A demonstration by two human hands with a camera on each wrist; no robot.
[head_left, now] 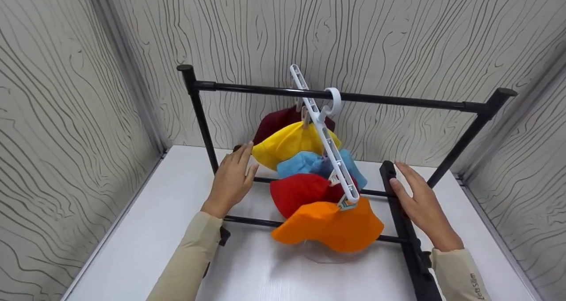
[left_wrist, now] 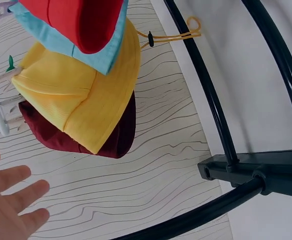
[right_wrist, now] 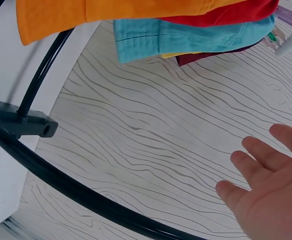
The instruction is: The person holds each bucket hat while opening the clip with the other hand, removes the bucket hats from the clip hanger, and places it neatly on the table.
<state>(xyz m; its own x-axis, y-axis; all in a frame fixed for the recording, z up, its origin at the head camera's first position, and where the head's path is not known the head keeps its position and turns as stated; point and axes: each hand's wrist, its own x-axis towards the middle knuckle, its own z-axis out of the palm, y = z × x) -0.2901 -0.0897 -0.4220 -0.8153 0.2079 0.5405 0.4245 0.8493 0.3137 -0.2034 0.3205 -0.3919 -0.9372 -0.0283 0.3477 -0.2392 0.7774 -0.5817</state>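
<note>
A white clip hanger (head_left: 325,128) hangs by its hook from the black rack's top bar (head_left: 265,90). Bucket hats are clipped along it: orange (head_left: 336,226) at the front, then red (head_left: 296,192), light blue (head_left: 300,164), yellow (head_left: 283,144) and maroon (head_left: 276,123) at the back. My left hand (head_left: 232,177) is raised with fingers extended, near the yellow hat's left brim. On the other side, my right hand (head_left: 420,201) is held with straight fingers over the rack's right foot bar (head_left: 398,217). Neither hand holds anything.
Black uprights (head_left: 464,137) stand at both ends of the rack, joined by low crossbars (head_left: 252,221) above the white tabletop (head_left: 146,230). Wood-grain panels (head_left: 247,36) enclose the table at the back and sides. A yellow cord (left_wrist: 171,37) with a black toggle dangles beside the hats.
</note>
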